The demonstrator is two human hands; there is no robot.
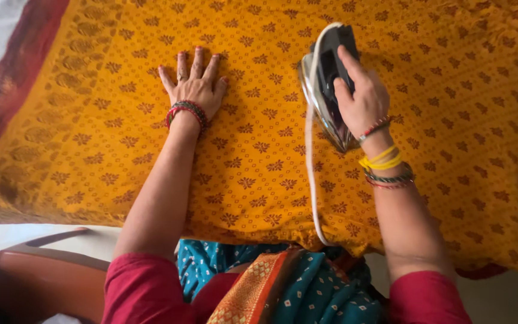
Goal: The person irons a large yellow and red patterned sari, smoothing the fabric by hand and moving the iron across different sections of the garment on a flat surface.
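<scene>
A mustard-yellow cloth [259, 156] with small brown motifs and a dark red border is spread flat in front of me. My left hand [194, 84] lies flat on it, palm down, fingers spread, holding nothing. My right hand [361, 99] grips the black handle of an electric iron [326, 84], which is tipped up on its edge so the shiny soleplate faces left, resting on the cloth right of centre. The iron's white cord [312, 180] runs down over the cloth's near edge. Both wrists wear bangles and thread bands.
A brown wooden chair or furniture edge [43, 270] stands at the lower left. The cloth's red border [13, 78] runs along the left, with white surface beyond it. A teal and orange patterned garment [271, 288] hangs below the cloth's near edge.
</scene>
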